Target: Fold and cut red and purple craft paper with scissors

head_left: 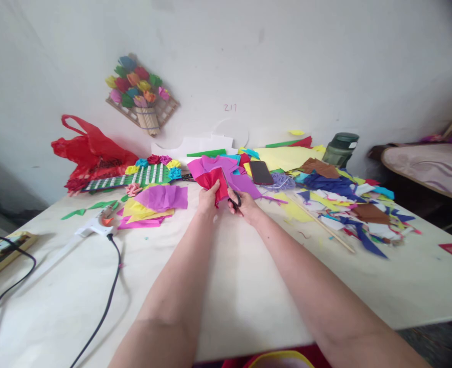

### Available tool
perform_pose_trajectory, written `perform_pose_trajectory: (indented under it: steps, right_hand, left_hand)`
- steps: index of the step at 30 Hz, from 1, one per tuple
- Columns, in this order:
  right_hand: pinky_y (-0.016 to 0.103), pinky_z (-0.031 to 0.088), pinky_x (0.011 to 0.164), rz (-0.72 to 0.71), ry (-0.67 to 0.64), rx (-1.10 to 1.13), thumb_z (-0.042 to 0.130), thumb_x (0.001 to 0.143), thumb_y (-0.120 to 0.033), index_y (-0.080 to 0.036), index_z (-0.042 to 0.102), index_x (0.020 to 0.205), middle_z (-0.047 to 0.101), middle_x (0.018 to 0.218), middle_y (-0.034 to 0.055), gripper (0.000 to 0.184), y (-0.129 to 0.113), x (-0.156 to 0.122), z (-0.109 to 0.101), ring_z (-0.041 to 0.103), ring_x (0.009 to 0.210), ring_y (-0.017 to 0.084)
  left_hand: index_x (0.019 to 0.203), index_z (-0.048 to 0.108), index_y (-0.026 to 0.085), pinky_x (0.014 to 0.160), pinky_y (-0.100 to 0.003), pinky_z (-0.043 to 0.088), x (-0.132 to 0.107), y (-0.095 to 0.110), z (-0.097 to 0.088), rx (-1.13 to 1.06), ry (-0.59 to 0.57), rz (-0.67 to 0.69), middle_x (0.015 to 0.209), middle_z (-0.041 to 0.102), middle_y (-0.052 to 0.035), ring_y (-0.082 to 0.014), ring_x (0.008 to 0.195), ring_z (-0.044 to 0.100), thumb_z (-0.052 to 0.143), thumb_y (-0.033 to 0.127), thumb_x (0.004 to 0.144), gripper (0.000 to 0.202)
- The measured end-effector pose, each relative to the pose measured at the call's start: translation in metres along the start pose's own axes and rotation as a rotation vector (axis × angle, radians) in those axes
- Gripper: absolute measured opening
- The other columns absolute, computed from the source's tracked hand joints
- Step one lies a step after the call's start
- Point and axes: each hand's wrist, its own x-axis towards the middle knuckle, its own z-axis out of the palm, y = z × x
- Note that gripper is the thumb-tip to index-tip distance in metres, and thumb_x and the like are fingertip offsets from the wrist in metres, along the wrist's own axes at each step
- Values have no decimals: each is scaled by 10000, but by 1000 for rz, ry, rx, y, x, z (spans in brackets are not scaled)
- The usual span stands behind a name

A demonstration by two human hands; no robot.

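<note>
Above the middle of the white table (226,286), my left hand (207,200) is closed around a folded piece of red paper (215,183). My right hand (246,204) grips black-handled scissors (233,198), whose blades reach into the red paper. Just behind the hands lie purple and magenta paper sheets (218,166) and a dark phone (261,172). A purple sheet (162,197) lies on yellow and pink sheets to the left.
A white glue gun (95,225) with a black cord lies at left. A red plastic bag (90,151) and a green woven piece with paper flowers (141,174) sit at the back left. Paper scraps (348,204), a wooden stick (325,227) and a dark green jar (340,148) lie right.
</note>
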Motion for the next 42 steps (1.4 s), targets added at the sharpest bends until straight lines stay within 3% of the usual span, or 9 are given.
perform_pose_trajectory:
  steps: [4,15,26,42]
  right_hand:
    - [154,162,264,8,-11,2,613,684,-573,-185,477,661,485,513,-45,412,1,0,-1,439,358,47]
    - [155,206,287,38,1,50,636,654,-578,-186,486,682,510,520,-51,420,3,0,1,447,360,48]
    - [151,193,272,-28,-2,-20,566,701,-600,-181,511,699,518,511,-37,422,2,0,-2,468,368,60]
    - [150,175,258,-15,36,23,620,684,-556,-178,501,677,485,481,-47,397,-3,-1,1,442,341,52]
  left_hand:
    - [734,598,130,390,-188,359,1,3,-2,-32,0,-73,578,621,-19,-102,445,548,712,248,642,188]
    - [751,605,145,417,-188,391,1,6,-4,-91,-4,-128,616,647,-19,-104,492,582,702,207,659,147]
    - [780,601,125,596,-256,502,0,2,0,-81,-72,-2,678,660,-44,-143,580,627,764,253,587,283]
    - [756,615,120,526,-219,492,-3,2,3,-55,-21,-3,623,648,-33,-136,548,620,741,237,624,217]
